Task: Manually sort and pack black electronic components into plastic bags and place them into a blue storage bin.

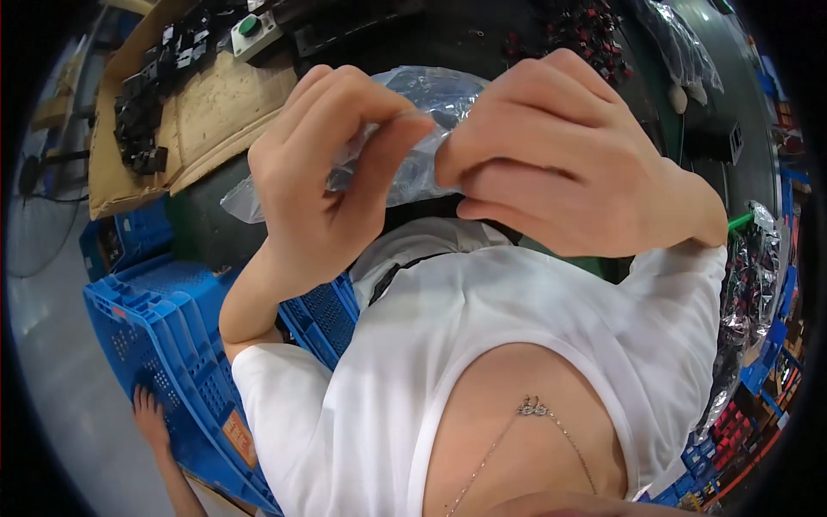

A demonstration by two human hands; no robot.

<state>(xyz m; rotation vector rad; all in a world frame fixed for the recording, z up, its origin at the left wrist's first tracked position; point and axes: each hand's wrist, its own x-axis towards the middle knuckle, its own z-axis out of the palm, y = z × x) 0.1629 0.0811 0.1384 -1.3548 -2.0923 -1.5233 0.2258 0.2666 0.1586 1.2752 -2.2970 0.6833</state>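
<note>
Both of my hands are raised close together in front of my chest. Thumb and index finger of my left hand (323, 159) are pinched together, pointing toward the right hand; whatever is between the tips is too small to name. My right hand (551, 151) has its fingers curled inward, and its fingertips are mostly hidden, so what they hold does not show. Behind and below the hands is a crumpled clear plastic bag (413, 177), partly covered by them. I cannot tell whether the fingers grip its film.
A cardboard box (228, 95) with small black parts stands at the far left, beside a green push-button box (250, 28). Red-and-black parts (581, 39) lie on the dark table. Blue crates (164, 319) stand at left; another person's hand (151, 418) touches one.
</note>
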